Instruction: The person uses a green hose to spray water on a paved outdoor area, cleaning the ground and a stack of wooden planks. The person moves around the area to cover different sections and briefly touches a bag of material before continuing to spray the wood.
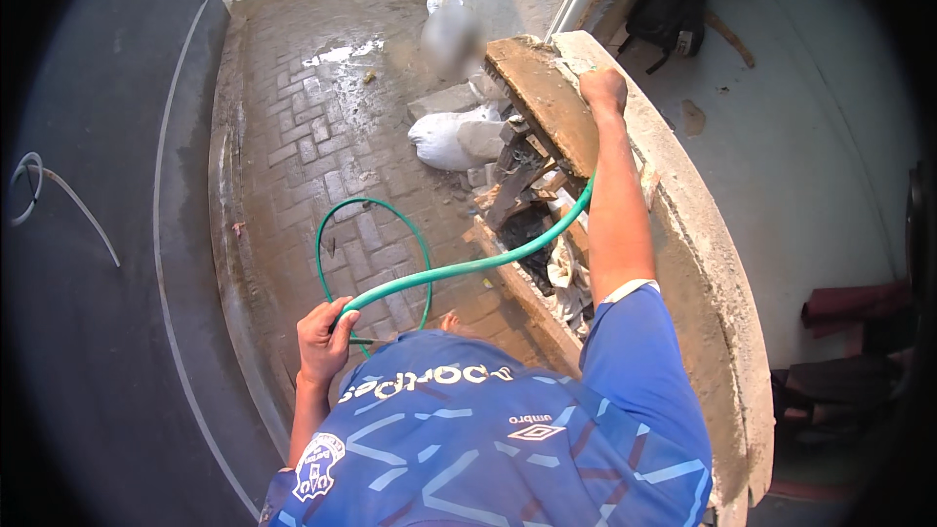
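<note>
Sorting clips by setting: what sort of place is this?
Probably an outdoor yard or passage with building work: wet block paving, a white sack on the ground, and wood scraps piled beside a rough concrete ledge.

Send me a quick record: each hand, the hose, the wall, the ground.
Left hand: closed around hose
Right hand: closed, at wall top; whether it grips anything is hidden
Hose: green, runs from left hand to behind right forearm; a loop shows against paving
Wall: rough, light top edge
Ground: paving, partly wet; white sack left of wall
</note>
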Available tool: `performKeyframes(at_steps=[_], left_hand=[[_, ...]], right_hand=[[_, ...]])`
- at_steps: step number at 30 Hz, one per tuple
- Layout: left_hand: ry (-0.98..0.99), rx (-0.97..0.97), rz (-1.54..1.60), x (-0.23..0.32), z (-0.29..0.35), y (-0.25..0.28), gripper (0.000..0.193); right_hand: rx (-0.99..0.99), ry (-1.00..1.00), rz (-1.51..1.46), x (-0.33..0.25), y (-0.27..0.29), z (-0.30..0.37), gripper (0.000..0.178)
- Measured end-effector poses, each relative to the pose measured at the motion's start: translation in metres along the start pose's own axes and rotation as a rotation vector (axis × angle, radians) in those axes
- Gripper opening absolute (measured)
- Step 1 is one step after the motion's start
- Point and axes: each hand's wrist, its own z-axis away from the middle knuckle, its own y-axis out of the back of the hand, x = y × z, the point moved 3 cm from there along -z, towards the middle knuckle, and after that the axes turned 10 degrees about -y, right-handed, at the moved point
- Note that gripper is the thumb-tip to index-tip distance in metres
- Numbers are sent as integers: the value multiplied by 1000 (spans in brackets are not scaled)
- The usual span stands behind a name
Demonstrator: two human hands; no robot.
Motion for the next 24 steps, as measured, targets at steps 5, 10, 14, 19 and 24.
performKeyframes(at_steps=[5,10,14,19,24], left_hand=[[15,28,-1,-9,-14,4,18],[-17,-1,19,-15,-15,7,19],[-31,-42,40,-21,-15,7,19],[-58,-95,89,-25,-17,7,19],[-115,-162,130,-25,-22,3,19]], right_hand=[[-26,-92,-13,24,13,-13,33],[-159,-146,91,27,24,12,35],[-192,-173,161,48,43,28,34],[-77,-211,156,83,75,49,28],[-24,-195,159,123,103,81,29]])
